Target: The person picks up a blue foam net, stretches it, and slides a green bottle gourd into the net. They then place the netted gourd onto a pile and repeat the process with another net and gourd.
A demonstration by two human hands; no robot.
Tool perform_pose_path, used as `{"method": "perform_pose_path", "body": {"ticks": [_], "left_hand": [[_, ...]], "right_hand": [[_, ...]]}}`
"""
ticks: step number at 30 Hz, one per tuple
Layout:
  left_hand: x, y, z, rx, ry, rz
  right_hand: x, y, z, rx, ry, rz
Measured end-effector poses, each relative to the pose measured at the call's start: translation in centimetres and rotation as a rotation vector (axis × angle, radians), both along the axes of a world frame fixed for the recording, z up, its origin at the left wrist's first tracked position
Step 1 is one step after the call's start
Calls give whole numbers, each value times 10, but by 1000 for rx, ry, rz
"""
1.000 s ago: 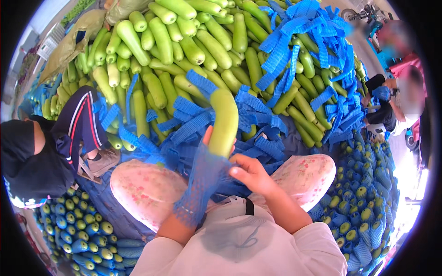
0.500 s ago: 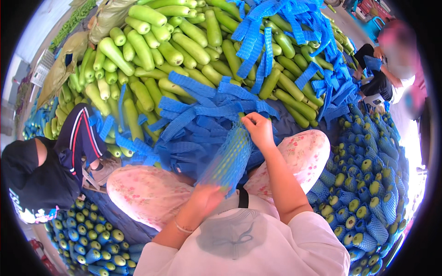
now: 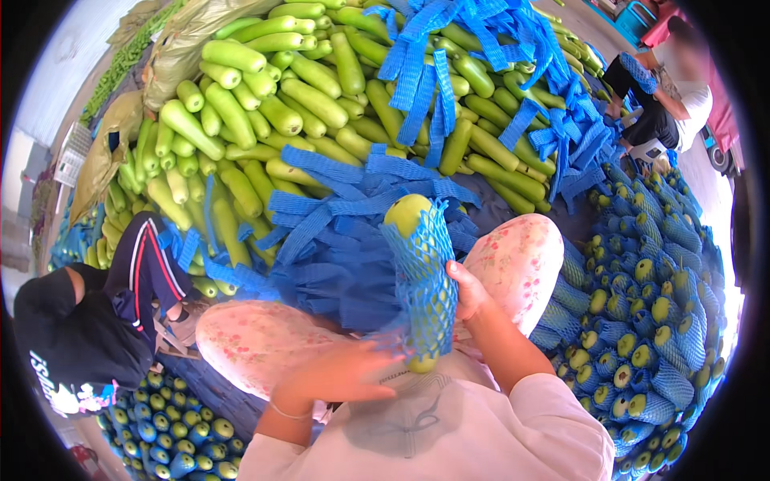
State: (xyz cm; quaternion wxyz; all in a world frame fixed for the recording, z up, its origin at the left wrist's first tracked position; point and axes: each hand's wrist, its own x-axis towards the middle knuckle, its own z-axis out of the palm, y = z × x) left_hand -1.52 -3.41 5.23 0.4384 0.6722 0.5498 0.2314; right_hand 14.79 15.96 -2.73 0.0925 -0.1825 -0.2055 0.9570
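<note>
A long green gourd (image 3: 407, 215) stands nearly upright before my chest, sleeved in a blue foam net (image 3: 427, 284). Its rounded far end sticks out bare, and a bit of green shows at the near end. My right hand (image 3: 468, 290) grips the netted gourd from its right side, the fingers partly hidden behind it. Left of the gourd's near end is my left hand (image 3: 341, 373), blurred, with thumb and fingers apart and nothing in it. Flat blue net sleeves (image 3: 337, 200) lie heaped just beyond my lap.
A large pile of bare green gourds (image 3: 273, 104) rises ahead, with more blue sleeves (image 3: 425, 80) draped over it. Netted gourds (image 3: 642, 321) are stacked at right and others (image 3: 172, 421) at lower left. One person (image 3: 88, 329) sits close at left, another (image 3: 674, 88) at far right.
The netted gourd has turned from a slant to nearly upright, its broad end now away from me. My right hand has moved down to its side; my left hand has come off the near end.
</note>
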Motion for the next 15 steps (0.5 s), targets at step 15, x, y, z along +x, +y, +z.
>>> {"method": "perform_pose_path", "body": {"ticks": [15], "left_hand": [[50, 43, -5, 408, -14, 257]], "right_hand": [[-12, -17, 18, -142, 348, -95]]}}
